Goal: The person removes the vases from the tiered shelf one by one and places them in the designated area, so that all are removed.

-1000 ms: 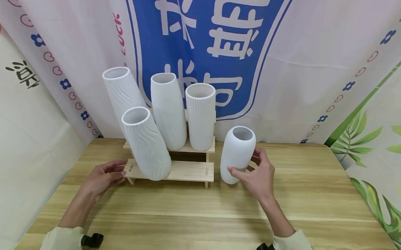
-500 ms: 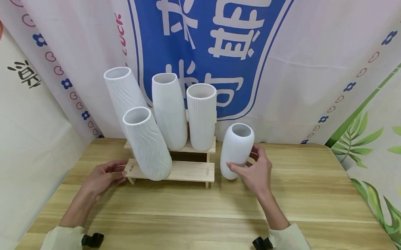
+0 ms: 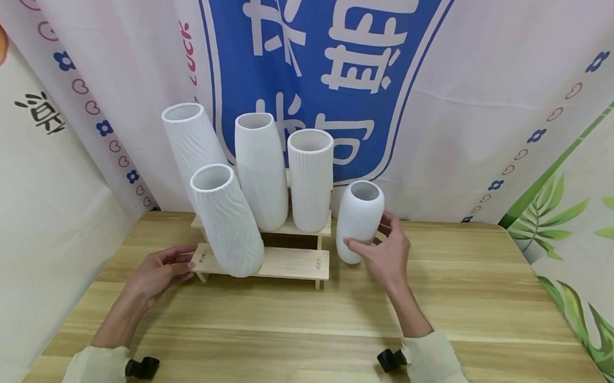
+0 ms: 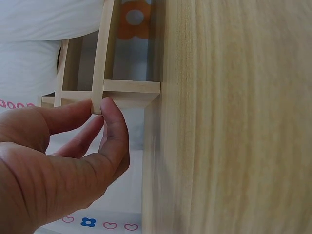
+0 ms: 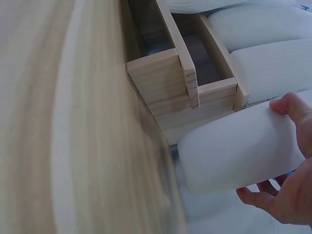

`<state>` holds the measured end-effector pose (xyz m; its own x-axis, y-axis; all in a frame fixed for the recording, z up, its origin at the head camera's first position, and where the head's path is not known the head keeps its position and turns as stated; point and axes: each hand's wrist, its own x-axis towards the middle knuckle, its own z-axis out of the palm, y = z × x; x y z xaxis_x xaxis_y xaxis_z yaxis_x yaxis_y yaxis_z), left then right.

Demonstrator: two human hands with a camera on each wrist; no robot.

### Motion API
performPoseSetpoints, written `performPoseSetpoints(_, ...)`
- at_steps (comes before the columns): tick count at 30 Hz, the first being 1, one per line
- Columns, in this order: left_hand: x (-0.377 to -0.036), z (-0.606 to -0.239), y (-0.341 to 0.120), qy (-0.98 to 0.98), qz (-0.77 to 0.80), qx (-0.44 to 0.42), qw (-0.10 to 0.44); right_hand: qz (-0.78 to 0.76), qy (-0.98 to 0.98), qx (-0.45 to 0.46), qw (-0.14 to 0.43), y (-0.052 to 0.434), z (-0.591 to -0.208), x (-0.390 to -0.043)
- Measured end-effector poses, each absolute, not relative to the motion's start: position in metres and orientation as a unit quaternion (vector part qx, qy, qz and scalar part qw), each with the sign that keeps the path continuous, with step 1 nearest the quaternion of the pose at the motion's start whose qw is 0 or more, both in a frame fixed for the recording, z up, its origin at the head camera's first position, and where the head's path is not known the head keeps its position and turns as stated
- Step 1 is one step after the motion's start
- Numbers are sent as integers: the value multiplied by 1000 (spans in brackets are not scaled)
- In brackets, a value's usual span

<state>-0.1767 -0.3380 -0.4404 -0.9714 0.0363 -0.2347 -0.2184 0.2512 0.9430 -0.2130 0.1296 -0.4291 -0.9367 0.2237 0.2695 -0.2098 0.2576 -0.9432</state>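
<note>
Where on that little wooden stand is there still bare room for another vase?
The lower step is bare right of the wavy vase. The upper step is crowded with three vases. The table in front is bare between left hand and right hand.

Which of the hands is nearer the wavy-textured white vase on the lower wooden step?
Left. The left hand touches the wooden step rack's left end, right beside the wavy-textured white vase. The right hand grips the smooth rounded white vase past the rack's right end.
</note>
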Motion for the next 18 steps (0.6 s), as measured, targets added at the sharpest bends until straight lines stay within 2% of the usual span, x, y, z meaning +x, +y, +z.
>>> performPoseSetpoints(18, -177, -441, -339, 783, 611, -53, 104, 623, -760, -26, 183, 120, -428, -249)
